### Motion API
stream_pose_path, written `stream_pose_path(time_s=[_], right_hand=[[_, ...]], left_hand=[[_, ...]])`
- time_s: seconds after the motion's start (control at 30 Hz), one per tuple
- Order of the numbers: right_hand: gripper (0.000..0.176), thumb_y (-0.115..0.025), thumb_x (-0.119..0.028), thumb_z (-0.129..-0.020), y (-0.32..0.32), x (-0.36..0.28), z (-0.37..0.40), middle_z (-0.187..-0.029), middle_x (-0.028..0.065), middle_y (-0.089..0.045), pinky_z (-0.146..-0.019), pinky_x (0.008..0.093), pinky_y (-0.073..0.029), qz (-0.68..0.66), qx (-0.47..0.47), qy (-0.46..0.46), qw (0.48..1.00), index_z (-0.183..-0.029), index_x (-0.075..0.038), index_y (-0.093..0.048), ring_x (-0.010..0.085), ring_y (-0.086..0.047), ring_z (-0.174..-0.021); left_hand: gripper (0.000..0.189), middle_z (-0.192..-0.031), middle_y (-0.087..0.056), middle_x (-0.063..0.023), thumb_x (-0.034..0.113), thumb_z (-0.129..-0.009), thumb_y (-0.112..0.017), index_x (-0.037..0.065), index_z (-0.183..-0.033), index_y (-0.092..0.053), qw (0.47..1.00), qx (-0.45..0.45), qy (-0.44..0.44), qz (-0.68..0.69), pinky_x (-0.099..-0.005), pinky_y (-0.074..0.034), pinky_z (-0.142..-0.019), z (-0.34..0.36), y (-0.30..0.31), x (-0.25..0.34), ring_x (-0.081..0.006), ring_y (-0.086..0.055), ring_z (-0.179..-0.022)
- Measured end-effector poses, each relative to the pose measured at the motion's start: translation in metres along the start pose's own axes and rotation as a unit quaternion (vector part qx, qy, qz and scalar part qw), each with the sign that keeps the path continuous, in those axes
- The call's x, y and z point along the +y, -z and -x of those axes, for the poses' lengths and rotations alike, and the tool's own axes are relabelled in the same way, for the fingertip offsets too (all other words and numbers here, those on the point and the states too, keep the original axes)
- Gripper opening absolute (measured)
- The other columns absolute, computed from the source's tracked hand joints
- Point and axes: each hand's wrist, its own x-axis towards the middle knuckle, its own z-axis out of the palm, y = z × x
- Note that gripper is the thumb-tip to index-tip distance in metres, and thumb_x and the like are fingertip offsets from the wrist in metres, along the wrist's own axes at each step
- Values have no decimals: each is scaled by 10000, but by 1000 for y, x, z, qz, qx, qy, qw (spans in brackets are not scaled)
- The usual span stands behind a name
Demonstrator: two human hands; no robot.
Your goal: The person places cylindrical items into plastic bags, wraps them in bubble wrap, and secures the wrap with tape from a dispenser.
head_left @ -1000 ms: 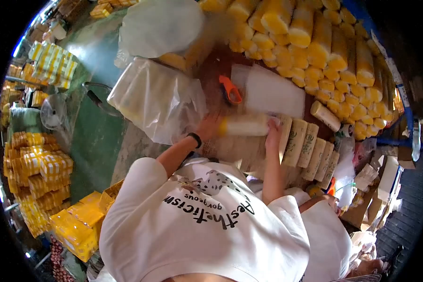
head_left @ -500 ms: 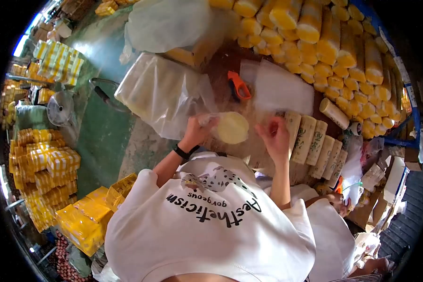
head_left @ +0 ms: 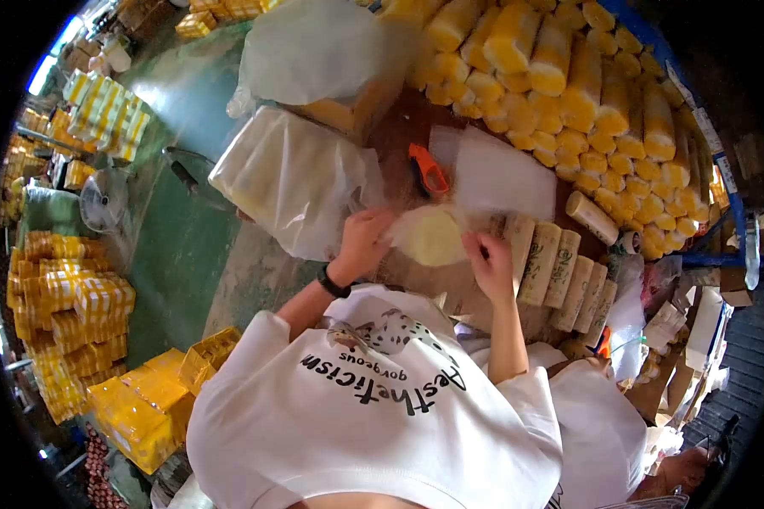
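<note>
- My left hand point(head_left: 367, 242) pinches the round pack point(head_left: 431, 237).
- My right hand point(head_left: 491, 259) curls at its edge; I can't tell if gripping.
- Orange tool point(head_left: 429, 171) lies beyond.

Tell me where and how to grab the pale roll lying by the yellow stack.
Grip the pale roll around its middle, coming from above with fingers across its length. It is cylindrical and lies on its side, its upper surface uncovered; a small round roll sits near one end, so the middle looks easier.
</note>
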Motion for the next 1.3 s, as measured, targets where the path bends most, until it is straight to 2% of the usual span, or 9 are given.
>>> stream_pose_path(time_s=[0.37,0.47,0.57,0.73,0.83,0.87,1.07,1.2,1.3], right_hand=[[155,-609,-186,-895,-14,75,58,-654,-41,-511,-505,222,-354,-217,54,-272,936,-866,-37,-646,59,-438,-566],[189,-605,-232,-901,-28,134,89,-657,-39,-511,-476,224,-348,-326,120,-309,885,-839,-55,-628,64,-447,-543],[172,-564,-185,-904,-30,162,106,-651,-15,-530,-459,242,-363,-146,109,-277,943,-819,-42,-608,77,-468,-530],[129,-576,-165,-814,-34,262,153,-690,58,-590,-574,305,-486,-44,-52,-425,903,-832,-38,-577,173,-590,-616],[174,-605,-121,-767,-17,191,132,-717,102,-604,-617,331,-498,199,50,-297,933,-926,-58,-575,239,-603,-650],[354,-674,-108,-723,-10,156,114,-934,145,-606,-749,400,-471,193,28,-341,920,-1049,-42,-553,315,-583,-867],[410,-646,-111,-708,-37,135,65,-1150,118,-505,-903,395,-431,421,-32,89,902,-1101,-84,-532,298,-447,-1140],[425,-633,-120,-717,-56,172,54,-1164,110,-522,-882,418,-445,393,-177,40,901,-1129,-97,-530,316,-503,-1082],[401,-627,-145,-730,-53,179,55,-1154,113,-540,-846,431,-457,371,-186,-27,909,-1117,-100,-530,324,-537,-1034]], left_hand=[[216,-690,-589,-145,285,-781,-668,71,-786,-639,996,-25,-39,81,-414,-439,-554,-35,-64,11,-336,-573,-628],[170,-771,-648,-87,243,-836,-620,91,-893,-672,975,-199,40,89,-362,-492,-615,-34,-109,13,-278,-620,-691],[300,-1010,-654,-59,301,-849,-614,144,-1103,-638,922,-354,53,149,-364,-508,-667,-53,-105,48,-251,-636,-826],[468,-1067,-592,-135,458,-799,-610,67,-1054,-578,963,-238,-122,19,-411,-485,-719,4,-167,-65,-319,-593,-872],[511,-1171,-536,-155,404,-776,-629,60,-1140,-527,951,-227,-201,-66,-419,-482,-777,38,-144,-95,-343,-571,-960],[530,-1203,-517,-163,386,-765,-637,56,-1161,-513,940,-232,-230,-99,-421,-480,-797,46,-138,-96,-350,-563,-993],[460,-1075,-583,-165,296,-772,-621,58,-1155,-528,873,-464,-85,-124,-458,-458,-848,19,-119,-60,-325,-567,-1020],[334,-974,-611,-126,215,-801,-584,75,-1104,-573,914,-376,-86,-125,-509,-452,-831,55,-99,-142,-297,-602,-933],[302,-1007,-612,-72,193,-796,-580,102,-1081,-618,794,-444,-82,-407,-591,-365,-928,77,-51,-179,-254,-585,-970]])
